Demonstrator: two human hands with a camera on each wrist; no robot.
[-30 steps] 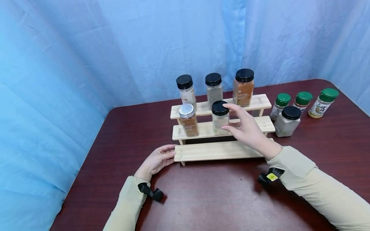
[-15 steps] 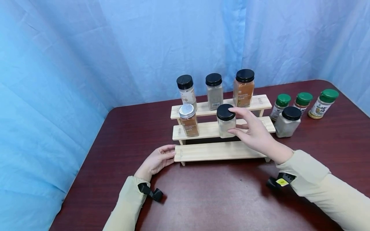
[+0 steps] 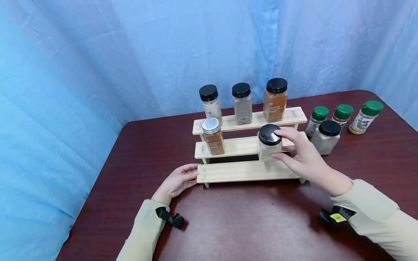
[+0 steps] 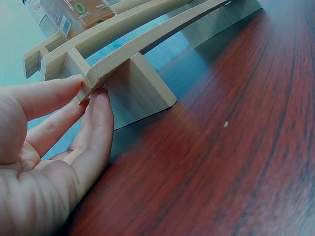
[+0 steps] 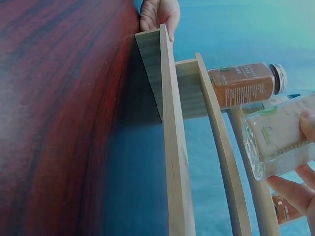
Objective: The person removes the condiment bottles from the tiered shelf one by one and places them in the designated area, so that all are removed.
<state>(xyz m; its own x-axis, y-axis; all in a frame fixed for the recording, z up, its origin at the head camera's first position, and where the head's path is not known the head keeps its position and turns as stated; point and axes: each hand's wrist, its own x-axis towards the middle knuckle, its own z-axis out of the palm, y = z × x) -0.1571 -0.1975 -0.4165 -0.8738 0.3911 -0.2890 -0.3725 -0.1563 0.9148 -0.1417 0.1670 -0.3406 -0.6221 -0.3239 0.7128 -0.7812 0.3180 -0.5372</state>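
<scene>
My right hand [image 3: 303, 156] grips a squarish clear jar [image 3: 268, 149] with a black lid and pale powder inside. The jar is lifted in front of the middle tier of a three-tier wooden spice rack [image 3: 238, 173]. In the right wrist view the jar's glass base [image 5: 253, 147] shows, with fingers [image 5: 293, 192] around its sides. My left hand [image 3: 177, 181] pinches the left end of the lowest tier. In the left wrist view the thumb presses the end of that board [image 4: 123, 60] while fingers [image 4: 101, 118] reach beneath it.
A silver-lidded red pepper jar [image 3: 214, 141] stands on the middle tier's left. Three black-lidded jars, including an orange pepper jar [image 3: 275, 105], line the top tier. Right of the rack stand a black-lidded jar [image 3: 324, 141] and three green-lidded bottles [image 3: 362, 119]. Blue curtains [image 3: 183, 54] surround the table.
My right hand has moved the pale powder jar off the middle tier, to the right and toward me. The left hand has stayed at the rack's lowest tier.
</scene>
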